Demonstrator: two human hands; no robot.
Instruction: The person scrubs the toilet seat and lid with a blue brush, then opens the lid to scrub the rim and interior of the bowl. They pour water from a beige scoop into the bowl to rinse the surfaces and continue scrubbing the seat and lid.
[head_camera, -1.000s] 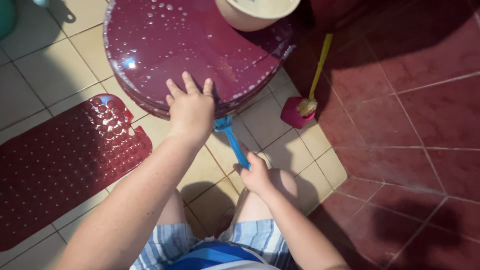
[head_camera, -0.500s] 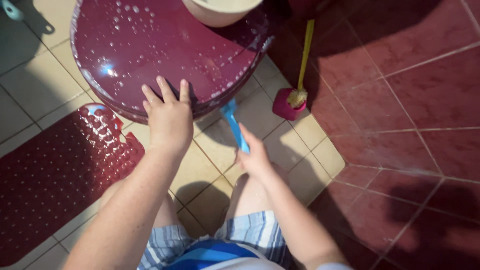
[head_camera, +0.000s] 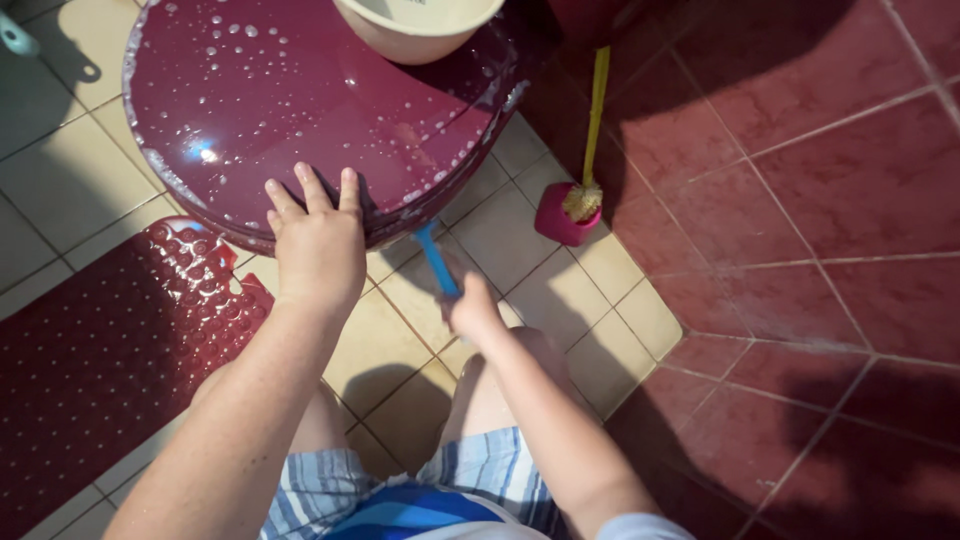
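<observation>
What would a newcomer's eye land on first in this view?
First, the big round maroon lid, wet and dotted with soap bubbles, at upper left, with the left hand pressed flat on its near edge. Beside it, the right hand grips a blue brush pointing at the lid's rim. A yellow-handled brush stands in a pink holder at right.

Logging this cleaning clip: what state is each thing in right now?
Round maroon lid: wet, soapy bubbles, pressed by left hand.
Blue brush: gripped by right hand, at lid's edge.
Toilet brush: upright in pink holder.
Red bath mat: flat, wet.
</observation>
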